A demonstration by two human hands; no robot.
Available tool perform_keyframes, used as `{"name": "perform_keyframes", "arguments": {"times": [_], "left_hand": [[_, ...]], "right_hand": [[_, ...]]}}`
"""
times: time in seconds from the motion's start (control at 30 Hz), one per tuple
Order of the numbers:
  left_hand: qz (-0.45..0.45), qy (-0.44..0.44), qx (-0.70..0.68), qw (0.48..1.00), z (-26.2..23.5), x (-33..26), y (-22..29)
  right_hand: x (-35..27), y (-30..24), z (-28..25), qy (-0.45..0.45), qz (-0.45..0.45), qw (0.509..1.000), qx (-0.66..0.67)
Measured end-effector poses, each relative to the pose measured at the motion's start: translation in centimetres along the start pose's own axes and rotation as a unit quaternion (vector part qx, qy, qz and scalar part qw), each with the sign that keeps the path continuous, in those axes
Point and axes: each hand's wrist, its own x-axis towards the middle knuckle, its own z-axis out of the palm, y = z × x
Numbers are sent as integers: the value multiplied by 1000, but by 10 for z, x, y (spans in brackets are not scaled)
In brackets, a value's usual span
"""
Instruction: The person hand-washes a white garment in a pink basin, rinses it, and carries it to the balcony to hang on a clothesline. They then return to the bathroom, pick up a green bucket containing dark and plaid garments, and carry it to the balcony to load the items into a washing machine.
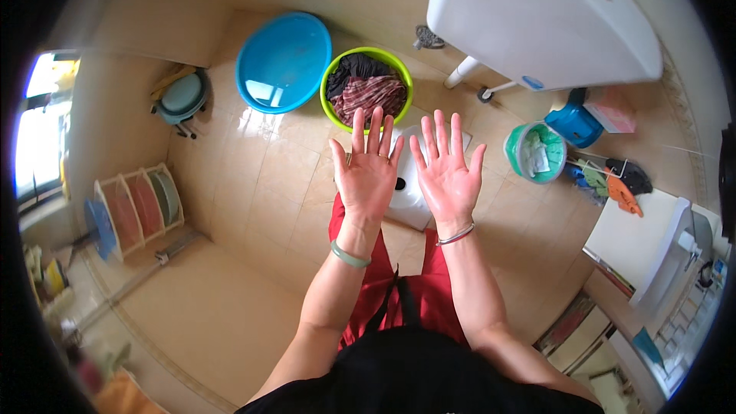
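Both my hands are held out in front of me, palms up and fingers spread. My left hand [368, 176] holds nothing; a green bangle [350, 254] circles that wrist. Nothing is in my right hand [447, 180] either, and a silver bangle [457, 234] sits on its wrist. Beneath and partly behind my hands is a white squat toilet [410, 198] set in the floor. Just beyond my left fingertips stands a lime-green basin [409, 77] with dark and plaid red clothes [371, 97] in it. Left of it a larger blue basin [284, 61] appears to hold water.
A white wall-mounted tank [537, 19] fills the upper right, a white pipe [462, 71] below it. On the right are a lined waste bin [515, 146], a blue container [575, 129] and a white cabinet [625, 241]. A rack [140, 207] and stacked stools [182, 98] stand left.
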Motion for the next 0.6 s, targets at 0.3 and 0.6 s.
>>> {"name": "perform_keyframes", "arguments": {"times": [0.3, 0.6], "left_hand": [[-79, 77, 65, 992, -139, 147, 92], [-98, 111, 154, 977, -243, 267, 140]], "right_hand": [[128, 65, -119, 84, -94, 992, 19], [208, 62, -234, 145, -151, 977, -44]]}}
